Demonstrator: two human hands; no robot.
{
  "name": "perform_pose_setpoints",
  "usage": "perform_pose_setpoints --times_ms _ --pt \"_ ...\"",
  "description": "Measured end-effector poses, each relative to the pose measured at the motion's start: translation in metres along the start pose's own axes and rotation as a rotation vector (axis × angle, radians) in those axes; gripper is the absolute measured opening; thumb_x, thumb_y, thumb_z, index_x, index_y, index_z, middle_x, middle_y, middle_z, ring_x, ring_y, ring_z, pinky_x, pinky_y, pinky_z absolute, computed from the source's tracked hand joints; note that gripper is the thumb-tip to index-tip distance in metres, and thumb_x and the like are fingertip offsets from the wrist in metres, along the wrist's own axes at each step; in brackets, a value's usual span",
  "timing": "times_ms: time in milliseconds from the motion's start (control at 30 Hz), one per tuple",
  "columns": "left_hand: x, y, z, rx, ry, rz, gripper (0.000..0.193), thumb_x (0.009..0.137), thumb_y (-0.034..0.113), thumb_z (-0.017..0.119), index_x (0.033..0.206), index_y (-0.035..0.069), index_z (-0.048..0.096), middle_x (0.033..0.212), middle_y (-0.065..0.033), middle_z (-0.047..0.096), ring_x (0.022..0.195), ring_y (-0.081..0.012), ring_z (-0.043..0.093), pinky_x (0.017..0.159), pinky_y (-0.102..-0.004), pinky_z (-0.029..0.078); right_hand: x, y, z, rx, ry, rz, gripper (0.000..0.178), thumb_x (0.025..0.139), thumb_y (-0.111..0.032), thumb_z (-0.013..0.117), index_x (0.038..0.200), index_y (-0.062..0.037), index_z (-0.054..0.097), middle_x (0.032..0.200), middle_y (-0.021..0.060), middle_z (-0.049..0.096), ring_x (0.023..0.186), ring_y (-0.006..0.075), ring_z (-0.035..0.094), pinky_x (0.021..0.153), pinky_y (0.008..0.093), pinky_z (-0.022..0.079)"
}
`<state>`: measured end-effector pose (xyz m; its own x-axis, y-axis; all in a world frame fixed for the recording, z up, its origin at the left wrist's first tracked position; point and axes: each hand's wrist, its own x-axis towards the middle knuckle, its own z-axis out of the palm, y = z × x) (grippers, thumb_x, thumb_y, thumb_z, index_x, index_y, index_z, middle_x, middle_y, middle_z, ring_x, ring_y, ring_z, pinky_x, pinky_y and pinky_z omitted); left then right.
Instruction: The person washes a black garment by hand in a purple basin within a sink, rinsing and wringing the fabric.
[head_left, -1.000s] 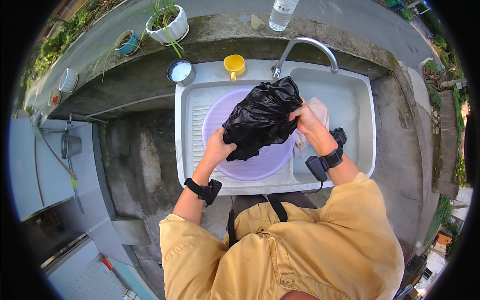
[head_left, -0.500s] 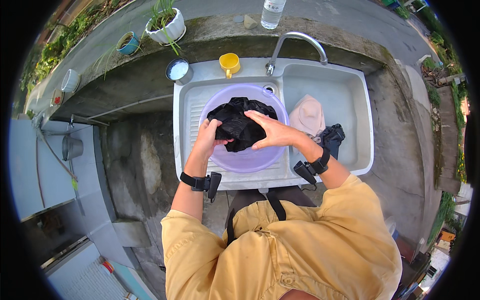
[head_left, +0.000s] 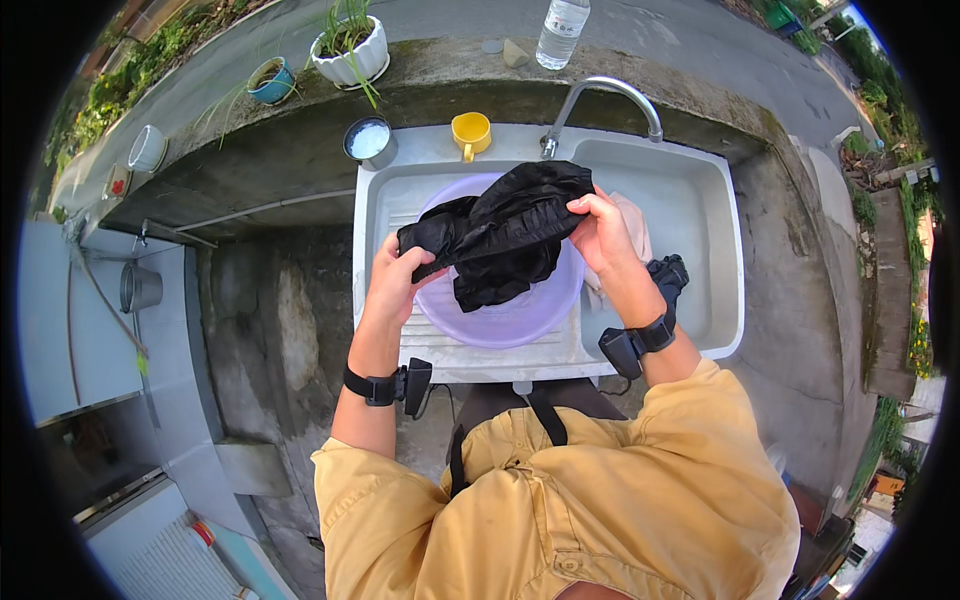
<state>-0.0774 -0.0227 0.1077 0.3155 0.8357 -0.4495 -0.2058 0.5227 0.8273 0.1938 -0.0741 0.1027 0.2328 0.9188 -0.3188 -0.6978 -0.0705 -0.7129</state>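
Observation:
A black garment [head_left: 510, 225] with a long gathered band along one edge is stretched between my hands over a lilac plastic basin [head_left: 500, 332]. My left hand [head_left: 395, 278] pinches its left end, thumb on top. At the right end, my right hand [head_left: 602, 232] grips the band's corner between thumb and fingers. The garment's lower folds hang down into the basin, and they hide much of its inside. The basin rests on the ribbed drainboard of a pale sink [head_left: 550, 372].
In the right-hand bowl lie a pale pink cloth [head_left: 634, 225], partly behind my right hand, and a dark bundled cloth [head_left: 668, 276]. Behind stand a metal cup of white stuff [head_left: 370, 140], a yellow mug [head_left: 471, 133], a curved faucet [head_left: 610, 85] and, on the ledge, a clear bottle [head_left: 562, 35].
The black garment has gone from bunched in the basin to lifted and spread sideways. My right hand moved right and closed on its end; my left hand moved slightly left.

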Motion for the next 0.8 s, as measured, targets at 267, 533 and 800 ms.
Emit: perform_pose_setpoints --times_ms 267,533,800 --pt "0.024 -0.052 0.019 -0.634 -0.232 -0.271 0.041 0.079 0.028 0.046 0.111 0.003 0.054 0.107 -0.0130 0.059 0.100 -0.0274 0.058 0.088 -0.0427 0.047 -0.016 0.016 0.044 -0.293 -0.237 0.145 0.025 0.076 -0.013 0.062 0.099 -0.0054 0.055 0.096 0.0043 0.056 0.093 0.0175 0.054 0.081 0.0296 0.044" --pt "0.044 -0.112 0.074 -0.386 0.203 -0.262 0.027 0.079 0.026 0.057 0.094 0.004 0.060 0.089 -0.0056 0.059 0.084 -0.0163 0.056 0.074 -0.0308 0.045 0.007 0.111 0.009 -1.460 0.358 -0.321 0.032 0.080 -0.031 0.056 0.066 -0.0019 0.055 0.063 0.0222 0.058 0.062 0.0395 0.058 0.057 0.0445 0.046" --pt "0.033 -0.054 0.061 -0.544 -0.083 -0.345 0.037 0.085 0.031 0.048 0.108 0.003 0.057 0.103 -0.0096 0.062 0.097 -0.0250 0.059 0.087 -0.0371 0.047 0.026 0.073 -0.029 -0.951 0.372 -0.163 0.043 0.087 -0.037 0.052 0.091 0.0057 0.059 0.086 0.0164 0.064 0.081 0.0254 0.060 0.070 0.0359 0.045"
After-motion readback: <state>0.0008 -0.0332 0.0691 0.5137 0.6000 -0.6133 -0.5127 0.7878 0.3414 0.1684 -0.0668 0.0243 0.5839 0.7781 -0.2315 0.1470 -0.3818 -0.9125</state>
